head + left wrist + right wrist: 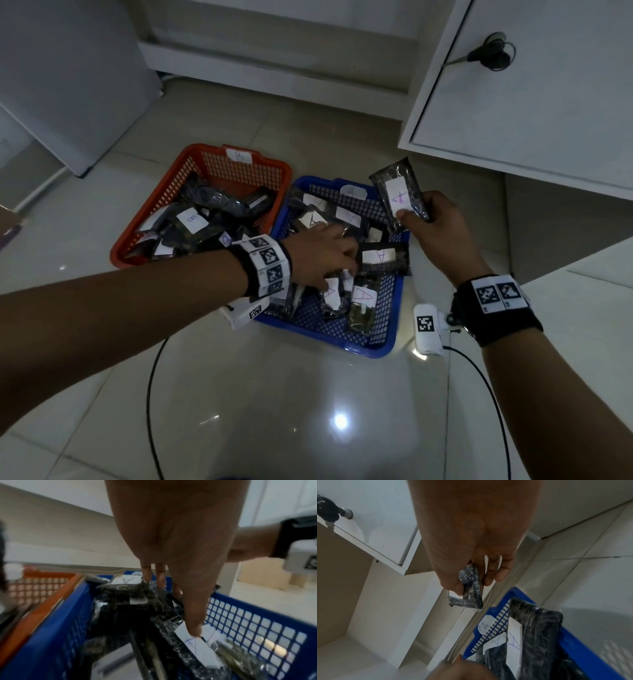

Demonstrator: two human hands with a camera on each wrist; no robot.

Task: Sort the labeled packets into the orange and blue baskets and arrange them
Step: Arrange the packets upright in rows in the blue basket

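- Two baskets are set side by side on the tiled floor: the orange basket (pixel 150 219) on the left with a paper tag marked B, the blue basket (pixel 387 337) on the right with a tag marked A.
- Most packets appear already sorted. Dark packets with B labels (pixel 193 219) are heaped in the orange basket; packets with A labels (pixel 360 294) lie in the blue one. No loose packets are seen on the floor.
- One packet marked A (pixel 399 195) is held above the far right corner of the blue basket, not yet set down. It is pinched by the right hand (pixel 435 226), thumb on the white label, fingers curled behind the wrapper.
- The left hand (pixel 322 258) is lowered into the blue basket, fingers spread and pointing down among the packets. In the left wrist view the thumb tip (pixel 194 630) is pressed on a white label. Whether any packet is actually gripped cannot be told.
- Judged stage: sorting nearly complete, arranging under way in the blue basket.
- Left to do, by the look of it: the held packet is to be placed, and the piles in both baskets, which lie crossed and overlapping, are to be straightened.
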